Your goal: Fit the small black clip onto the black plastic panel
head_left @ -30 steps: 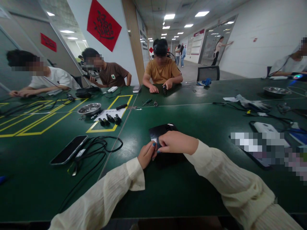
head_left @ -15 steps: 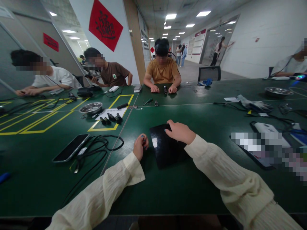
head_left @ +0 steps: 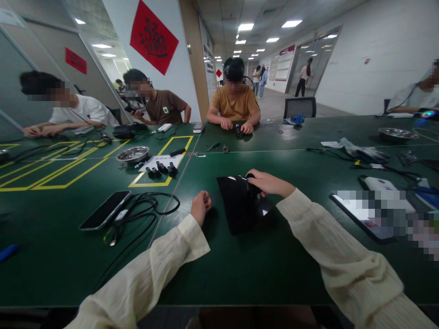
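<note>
A glossy black flat panel (head_left: 240, 203) lies in front of me on the green table (head_left: 240, 269), its right side lifted off the surface. My right hand (head_left: 269, 183) grips the panel's far right corner, fingers curled over its edge. My left hand (head_left: 200, 206) rests on the table just left of the panel, fingers curled into a loose fist, not touching it; I cannot make out anything in it. Both arms wear cream sleeves.
A black phone (head_left: 104, 209) with coiled black cables (head_left: 144, 208) lies to my left. Farther off are a metal bowl (head_left: 132, 154) and several small black parts (head_left: 161, 170) on white paper. People sit across the table. Devices and cables crowd the right side.
My left hand has let go of the panel and drawn back to the left. My right hand moved to the far right corner and tilted the panel up.
</note>
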The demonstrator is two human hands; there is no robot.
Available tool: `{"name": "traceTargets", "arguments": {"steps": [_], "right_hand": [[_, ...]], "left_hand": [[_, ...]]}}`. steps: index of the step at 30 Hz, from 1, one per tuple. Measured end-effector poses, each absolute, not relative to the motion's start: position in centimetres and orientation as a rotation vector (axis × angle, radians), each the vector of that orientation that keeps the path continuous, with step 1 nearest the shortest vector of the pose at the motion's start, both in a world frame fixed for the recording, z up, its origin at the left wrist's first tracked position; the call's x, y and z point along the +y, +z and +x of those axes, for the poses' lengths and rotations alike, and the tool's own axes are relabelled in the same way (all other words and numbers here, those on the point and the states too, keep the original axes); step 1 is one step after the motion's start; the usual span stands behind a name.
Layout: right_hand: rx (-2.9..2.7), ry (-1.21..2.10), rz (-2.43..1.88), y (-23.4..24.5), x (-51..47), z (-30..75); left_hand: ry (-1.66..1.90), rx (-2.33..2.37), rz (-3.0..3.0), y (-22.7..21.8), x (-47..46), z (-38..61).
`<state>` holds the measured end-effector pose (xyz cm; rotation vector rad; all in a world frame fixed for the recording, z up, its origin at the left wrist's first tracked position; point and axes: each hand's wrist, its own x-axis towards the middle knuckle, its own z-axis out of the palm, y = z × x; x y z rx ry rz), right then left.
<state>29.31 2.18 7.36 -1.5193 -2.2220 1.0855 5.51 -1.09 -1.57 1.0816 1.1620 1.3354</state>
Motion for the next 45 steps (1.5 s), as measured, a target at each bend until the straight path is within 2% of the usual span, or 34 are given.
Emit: {"name": "traceTargets", "arguments": {"steps": [9,18,23,32,45], "right_hand": [[-1.782,1.175,-1.54,6.1,2.4,32.5],[-1.284,1.396,-1.269,2.5,1.1,32.8],[-1.067,1.452,-1.233,-0.4,-0.6,30.9],[-0.95,1.509,-1.237,-0.7,-1.4,29.7],[-0.979,1.615,-1.149,-1.6,-2.7,28.3]], "left_hand": [[1.131,1.026,1.219,-1.8,-1.2,5.1],[1.285,1.007,1.505,-1.5,-3.1,6.9],[1.227,1.055,1.674,-1.7,-3.5,7.6],[1.007,1.209,2.106,-1.7,-2.2,8.4],[0.91,1.256,2.173,-1.8,-2.9,8.6]]}}
